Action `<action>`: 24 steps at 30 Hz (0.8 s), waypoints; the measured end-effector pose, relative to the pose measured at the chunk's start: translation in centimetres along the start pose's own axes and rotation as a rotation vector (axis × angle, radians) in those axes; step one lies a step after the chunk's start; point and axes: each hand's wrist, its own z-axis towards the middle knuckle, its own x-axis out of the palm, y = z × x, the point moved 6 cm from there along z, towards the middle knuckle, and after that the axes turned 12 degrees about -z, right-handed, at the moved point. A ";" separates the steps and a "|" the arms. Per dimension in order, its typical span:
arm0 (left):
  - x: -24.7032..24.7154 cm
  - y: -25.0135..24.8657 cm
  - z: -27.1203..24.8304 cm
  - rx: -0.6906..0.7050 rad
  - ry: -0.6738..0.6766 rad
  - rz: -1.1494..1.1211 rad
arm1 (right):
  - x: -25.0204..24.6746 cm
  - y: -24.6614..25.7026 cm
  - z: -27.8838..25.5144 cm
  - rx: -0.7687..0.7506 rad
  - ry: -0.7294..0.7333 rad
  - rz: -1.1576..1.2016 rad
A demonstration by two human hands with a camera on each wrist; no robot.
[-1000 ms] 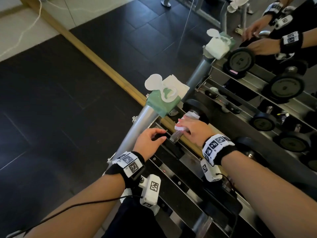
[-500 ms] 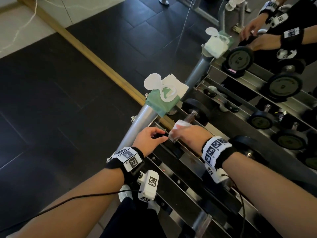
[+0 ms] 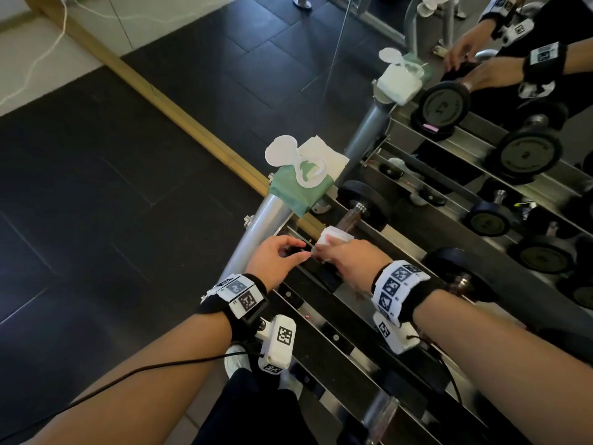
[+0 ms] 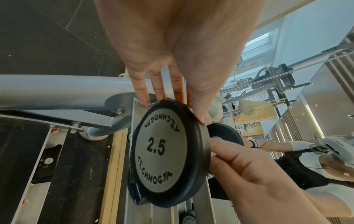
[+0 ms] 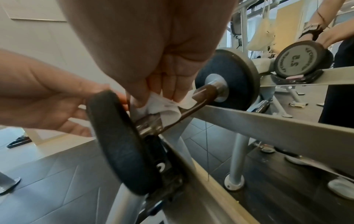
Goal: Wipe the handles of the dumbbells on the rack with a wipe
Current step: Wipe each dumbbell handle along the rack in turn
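White crumpled wipe [image 5: 168, 112] wraps the brown metal handle [image 5: 199, 97] of the black round-ended 2.5 dumbbell [image 4: 164, 153], centre frame on the steel rack [image 3: 394, 248]. Right hand [image 3: 349, 261] pinches it; left hand [image 3: 272, 261] curls fingers over the near plate's rim.

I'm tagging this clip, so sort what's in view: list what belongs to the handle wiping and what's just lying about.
In the job:
- wipe, held by the right hand around the dumbbell handle
- dumbbell's end plate, gripped by the left hand
- rack

Lying about:
- pack of wipes on the rack post
- other dumbbell
- mirror
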 end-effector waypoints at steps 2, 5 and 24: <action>0.1 0.1 0.1 -0.003 0.004 0.005 | -1.0 -1.0 0.5 0.006 -0.020 -0.010; 0.0 0.4 0.2 -0.011 0.004 -0.007 | -3.0 -3.6 0.8 0.121 -0.051 0.016; -0.2 1.0 1.0 -0.028 0.060 -0.047 | -2.0 -5.2 0.2 0.287 -0.251 0.231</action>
